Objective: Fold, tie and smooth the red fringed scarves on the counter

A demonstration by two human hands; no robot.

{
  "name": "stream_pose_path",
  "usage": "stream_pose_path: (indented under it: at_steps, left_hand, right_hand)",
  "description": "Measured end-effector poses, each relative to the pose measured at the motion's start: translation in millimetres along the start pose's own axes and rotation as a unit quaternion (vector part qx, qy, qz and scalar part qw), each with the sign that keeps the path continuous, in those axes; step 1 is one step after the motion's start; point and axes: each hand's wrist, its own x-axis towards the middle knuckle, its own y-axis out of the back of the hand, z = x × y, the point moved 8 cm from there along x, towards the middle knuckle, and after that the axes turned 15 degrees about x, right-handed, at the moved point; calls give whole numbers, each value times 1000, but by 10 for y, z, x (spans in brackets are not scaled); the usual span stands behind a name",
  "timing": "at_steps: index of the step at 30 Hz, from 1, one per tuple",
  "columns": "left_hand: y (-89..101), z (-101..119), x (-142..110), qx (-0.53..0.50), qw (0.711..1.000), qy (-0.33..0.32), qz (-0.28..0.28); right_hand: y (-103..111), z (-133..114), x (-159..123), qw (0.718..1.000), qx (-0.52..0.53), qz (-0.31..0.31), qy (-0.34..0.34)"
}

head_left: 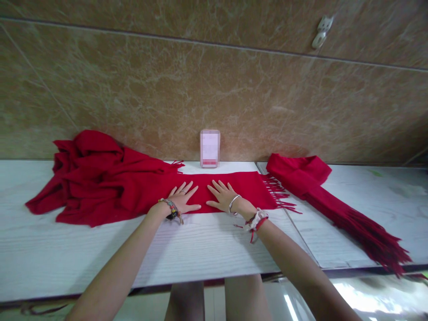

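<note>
A red fringed scarf (247,187) lies along the table, flat and narrow in the middle with its fringe to the right. Toward the left it turns into a loose, crumpled heap. My left hand (181,197) rests on the flat stretch, palm down and fingers spread. Beside it, a little to the right, my right hand (223,196) presses on the same cloth with its fingers apart. Neither hand grips the fabric. A second red scarf (321,196), folded long and narrow, lies at the right with its fringe near the front edge.
A phone (210,149) leans upright against the marbled wall (200,89) behind the scarf. The white table (160,267) has a seam right of centre. On the wall at upper right is a small white hook (322,32). My legs show below the table's front edge.
</note>
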Motion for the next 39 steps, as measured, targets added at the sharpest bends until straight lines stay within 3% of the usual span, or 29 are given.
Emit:
stream_pose_path:
  at_steps: [5, 9, 14, 18, 22, 30, 39]
  left_hand:
    - [-33, -84, -95, -8, 999, 17, -32]
    - [-53, -168, -167, -15, 999, 16, -35]
    - [-24, -185, -184, -30, 999, 28, -15]
    - [45, -142, -202, -40, 999, 26, -7]
    - [111, -124, -226, -61, 998, 24, -3]
    - [123, -115, -253, -73, 996, 45, -30]
    - [136, -102, -256, -43, 997, 45, -37]
  right_hand:
    - [117, 72, 43, 999, 35, 38, -5]
    - [351, 42, 150, 995, 68, 78, 3]
    - [554, -215, 597, 995, 68, 71, 3]
    - [484, -482, 1050, 998, 56, 31, 22]
    - [365, -645, 1300, 998, 53, 0, 42]
    - [278, -643, 1404, 996, 70, -2, 61]
    - [318, -642, 1429, 980, 176, 29, 90]
